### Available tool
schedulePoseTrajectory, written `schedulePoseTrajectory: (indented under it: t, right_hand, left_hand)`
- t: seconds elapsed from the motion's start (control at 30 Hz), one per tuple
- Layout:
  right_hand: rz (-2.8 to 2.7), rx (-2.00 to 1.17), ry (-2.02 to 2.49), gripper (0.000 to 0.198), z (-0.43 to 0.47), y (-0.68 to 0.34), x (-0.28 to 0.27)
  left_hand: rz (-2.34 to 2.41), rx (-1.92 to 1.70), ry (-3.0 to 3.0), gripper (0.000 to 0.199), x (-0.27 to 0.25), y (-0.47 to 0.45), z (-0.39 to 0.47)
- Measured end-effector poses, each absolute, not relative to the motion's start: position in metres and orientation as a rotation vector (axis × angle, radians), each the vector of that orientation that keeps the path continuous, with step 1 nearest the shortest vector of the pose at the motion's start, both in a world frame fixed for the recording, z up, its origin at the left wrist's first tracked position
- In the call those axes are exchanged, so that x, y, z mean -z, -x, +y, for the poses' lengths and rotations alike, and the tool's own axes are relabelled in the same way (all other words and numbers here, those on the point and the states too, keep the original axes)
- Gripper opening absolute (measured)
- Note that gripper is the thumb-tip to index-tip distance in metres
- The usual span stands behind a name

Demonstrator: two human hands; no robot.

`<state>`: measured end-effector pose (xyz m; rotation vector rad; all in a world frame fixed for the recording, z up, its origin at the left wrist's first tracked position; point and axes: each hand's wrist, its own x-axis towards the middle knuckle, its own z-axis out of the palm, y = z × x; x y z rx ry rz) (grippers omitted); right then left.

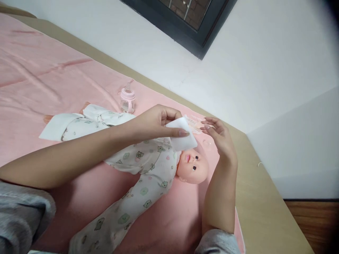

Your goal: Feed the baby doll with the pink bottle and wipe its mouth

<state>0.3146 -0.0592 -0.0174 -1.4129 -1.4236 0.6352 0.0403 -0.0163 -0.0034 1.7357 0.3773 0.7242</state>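
Note:
My left hand (164,123) grips a folded white wipe (182,132), thumb on top and fingers beneath. The wipe hangs above the neck of a baby doll (159,169), just beside its chin. The doll lies on its back in white clothes printed with green animals, its head toward the right and its feet at the left. My right hand (221,135) is raised beyond the doll's head, fingers apart and slightly bent. Close to those fingertips lies a clear plastic packet (195,123) with printing; whether they touch it I cannot tell.
A pink baby bottle (128,100) stands behind the doll's legs. Under everything spreads a pink blanket (47,77) on a wooden table (254,197). A small clear round item (206,143) lies near my right hand. Behind the table is a white wall (238,77) with a dark-framed window (201,38).

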Motion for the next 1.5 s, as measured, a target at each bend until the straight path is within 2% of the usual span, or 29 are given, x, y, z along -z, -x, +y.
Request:
schedulePoseTrajectory:
  t: [0.13,0.3,0.53,0.67,1.17,1.5]
  right_hand:
    - [-1.36,-0.679,1.42,0.031,-0.053,-0.346,0.031]
    - [-1.393,-0.88,1.442,0.037,-0.038,-0.359,0.06]
    - [-1.249,-1.145,1.197,0.038,-0.023,-0.359,0.112]
    - [-1.135,-1.256,1.171,0.041,-0.02,-0.355,0.131]
    - [-1.139,-1.278,1.167,0.036,-0.018,-0.36,0.141]
    - [-1.113,-1.278,1.153,0.036,-0.016,-0.363,0.142]
  left_hand:
    - [0.432,-0.606,-1.931,0.022,0.015,-0.05,-0.016]
    - [0.451,-0.485,-2.22,0.014,0.031,-0.063,-0.026]
    - [0.441,-0.538,-2.361,0.008,0.043,-0.072,-0.036]
    - [0.343,-0.606,-2.445,0.014,0.048,-0.075,-0.037]
    - [0.2,-0.82,-2.55,0.025,0.069,-0.08,-0.034]
    - [0.219,-0.783,-2.542,0.026,0.069,-0.079,-0.032]
